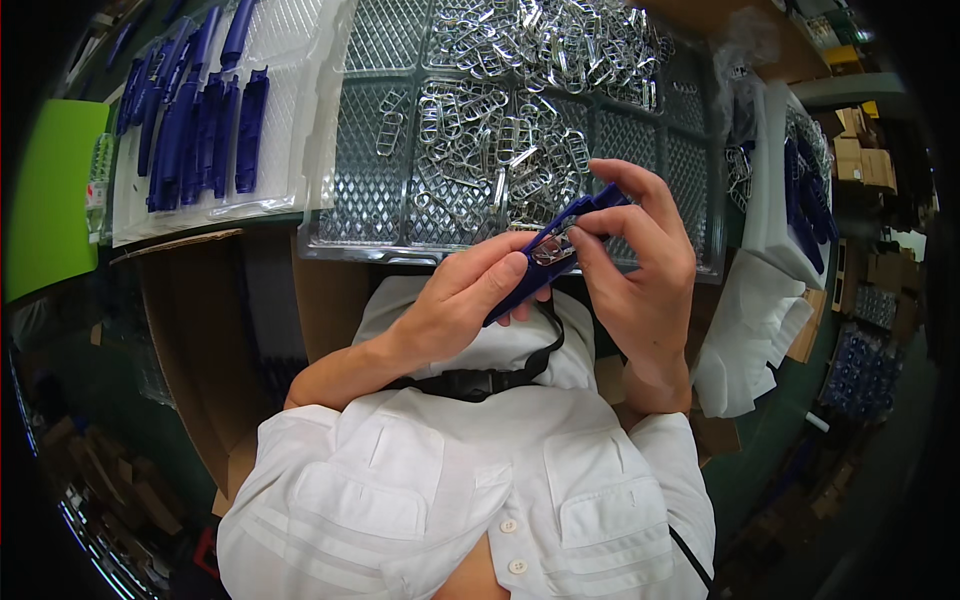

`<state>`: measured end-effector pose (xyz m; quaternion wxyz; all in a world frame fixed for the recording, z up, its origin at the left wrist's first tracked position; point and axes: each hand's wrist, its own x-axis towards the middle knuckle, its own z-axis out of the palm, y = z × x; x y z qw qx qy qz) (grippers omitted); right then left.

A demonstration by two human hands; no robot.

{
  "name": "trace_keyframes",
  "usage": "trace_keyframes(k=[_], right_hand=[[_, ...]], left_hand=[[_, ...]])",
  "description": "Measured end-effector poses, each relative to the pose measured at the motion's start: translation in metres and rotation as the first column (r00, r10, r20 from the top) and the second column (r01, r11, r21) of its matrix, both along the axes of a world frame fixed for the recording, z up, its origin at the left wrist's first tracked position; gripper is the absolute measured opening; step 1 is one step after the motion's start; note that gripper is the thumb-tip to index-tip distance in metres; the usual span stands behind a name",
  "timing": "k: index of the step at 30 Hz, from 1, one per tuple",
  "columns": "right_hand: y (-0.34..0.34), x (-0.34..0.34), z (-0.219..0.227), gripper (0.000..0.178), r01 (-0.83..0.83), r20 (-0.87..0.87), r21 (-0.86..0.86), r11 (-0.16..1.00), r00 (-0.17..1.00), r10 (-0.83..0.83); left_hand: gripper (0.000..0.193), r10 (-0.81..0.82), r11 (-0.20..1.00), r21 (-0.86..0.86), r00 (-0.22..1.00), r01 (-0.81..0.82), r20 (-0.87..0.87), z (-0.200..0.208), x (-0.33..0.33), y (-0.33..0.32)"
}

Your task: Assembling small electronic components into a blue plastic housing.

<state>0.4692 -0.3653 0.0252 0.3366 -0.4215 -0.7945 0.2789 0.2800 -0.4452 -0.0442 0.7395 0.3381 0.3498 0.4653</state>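
My left hand (463,290) is closed around a long, blue plastic handle shell (513,297), held at a slant just in front of the tray's near edge. A shiny metal clip (548,249) lies in the shell's open hollow. With thumb and index finger, my right hand (645,262) pinches at that clip near the shell's upper end; its other fingers are bent along the far end. The fingertips partly hide the clip. Beyond my hands, many similar metal clips (500,135) lie heaped in a clear, compartmented plastic tray (372,215).
Several blue shells (205,130) rest on a white plastic sheet (275,160) at the left, near a clear bottle (98,190) and a green panel (50,190). An open cardboard box (185,330) stands below. White foam sheets (745,335) hang at the right.
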Motion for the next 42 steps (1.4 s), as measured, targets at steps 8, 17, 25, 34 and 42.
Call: trace_keyframes(k=[8, 17, 25, 34, 42], right_hand=[[-0.005, -0.001, -0.014, 0.023, 0.007, 0.138, 0.111, 0.994, 0.990, -0.023], [-0.009, 0.002, -0.020, 0.035, 0.135, 0.058, -0.032, 0.990, 0.989, -0.133], [-0.017, 0.002, -0.026, 0.032, 0.117, 0.084, 0.019, 0.993, 0.990, -0.118], [-0.001, 0.011, -0.028, 0.037, -0.021, -0.284, 0.089, 0.996, 0.958, 0.046], [0.009, 0.029, -0.027, 0.044, -0.073, -0.357, 0.216, 0.974, 0.922, 0.148]], left_hand=[[0.035, 0.087, 0.992, 0.109, 0.977, -0.066, -0.197, -0.015, 0.010, -0.001], [0.020, 0.242, 0.932, 0.352, 0.864, -0.081, -0.441, -0.008, 0.011, 0.007], [0.013, 0.230, 0.941, 0.338, 0.733, 0.000, -0.640, -0.005, 0.010, 0.016], [0.034, 0.437, 0.748, 0.656, 0.674, 0.095, -0.596, 0.029, -0.008, 0.028], [0.050, 0.362, 0.741, 0.661, 0.756, 0.121, -0.545, 0.043, -0.043, 0.022]])
